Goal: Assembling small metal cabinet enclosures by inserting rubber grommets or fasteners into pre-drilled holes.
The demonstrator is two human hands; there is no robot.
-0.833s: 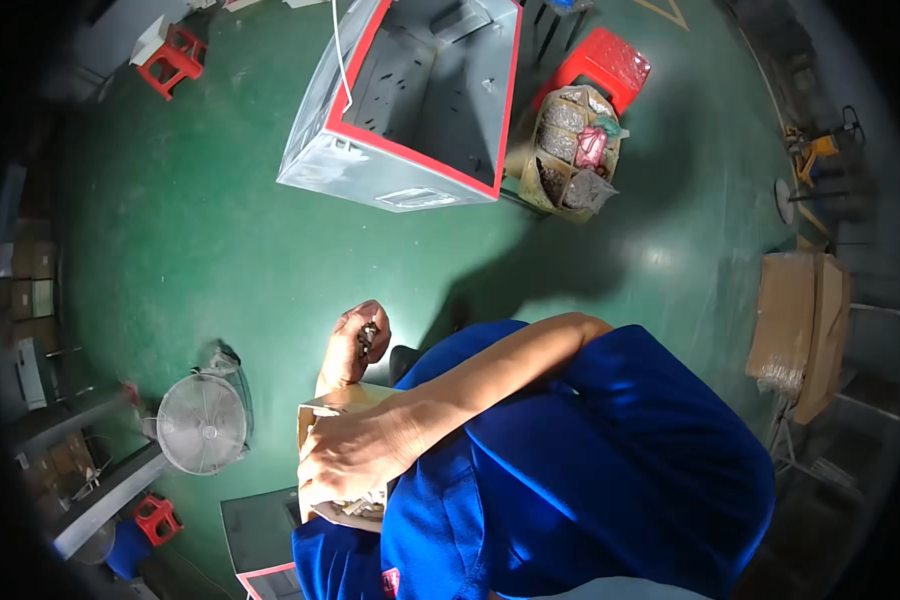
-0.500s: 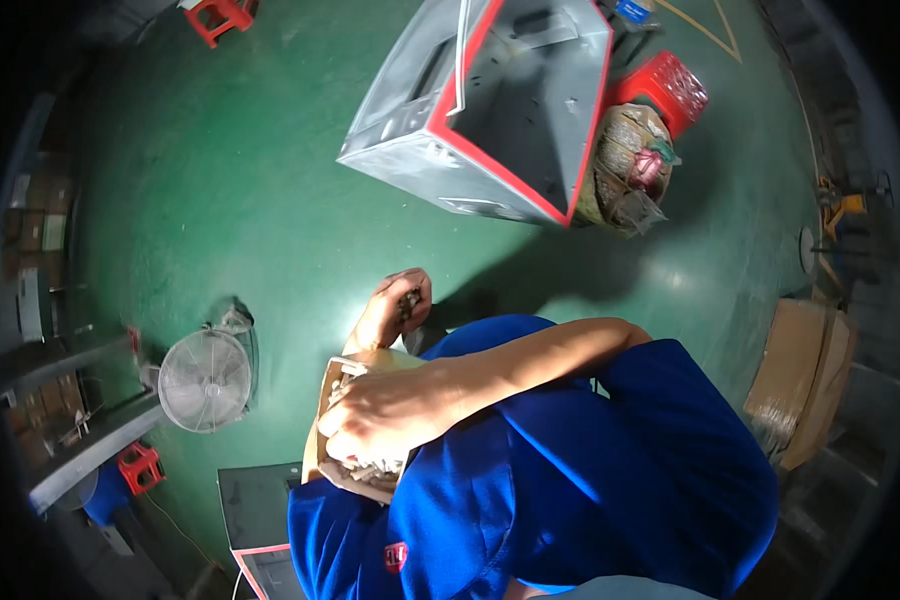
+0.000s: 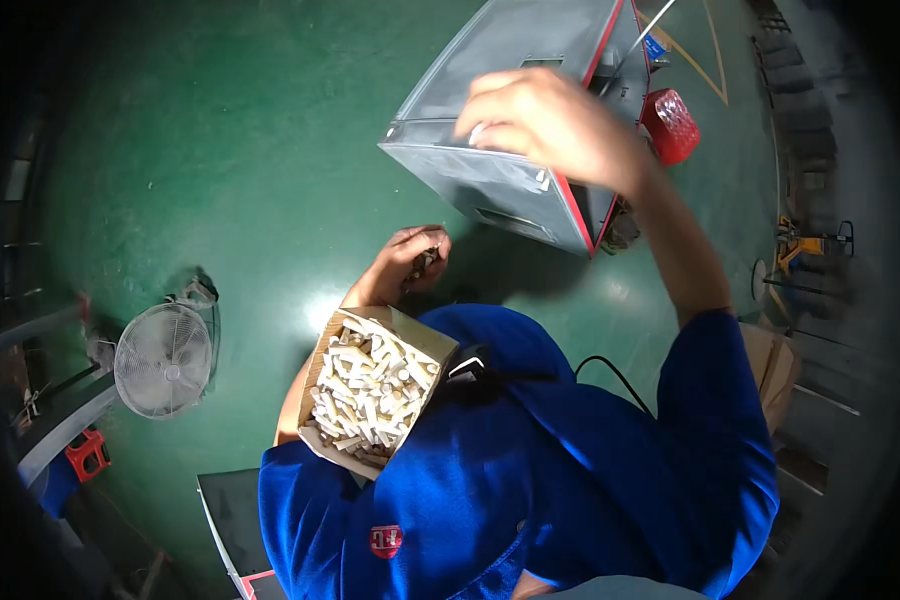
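My left forearm cradles an open cardboard box (image 3: 432, 338) against my body, filled with short whitish stick-like pieces (image 3: 370, 390). Beyond the box, my left hand (image 3: 417, 255) is closed round several small dark-looking pieces (image 3: 424, 264), too small to name. My right hand (image 3: 540, 120), slightly blurred, reaches over a grey box-shaped cabinet (image 3: 510, 185) with red edging. Its fingers are pinched on a small white piece (image 3: 477, 133), close to the cabinet's near left edge. Whether the piece touches the cabinet is hard to tell. Another small white bit (image 3: 542, 178) shows on the cabinet.
A standing fan (image 3: 165, 360) is at the left on the green floor. A red stool (image 3: 672, 126) is behind the cabinet, and a cardboard carton (image 3: 775, 375) lies at the right. Another red-edged dark panel (image 3: 235, 520) is near my left elbow.
My right hand has left the cardboard box and moved up and right to the cabinet, with a small white piece. The view has turned; the left hand still holds its handful.
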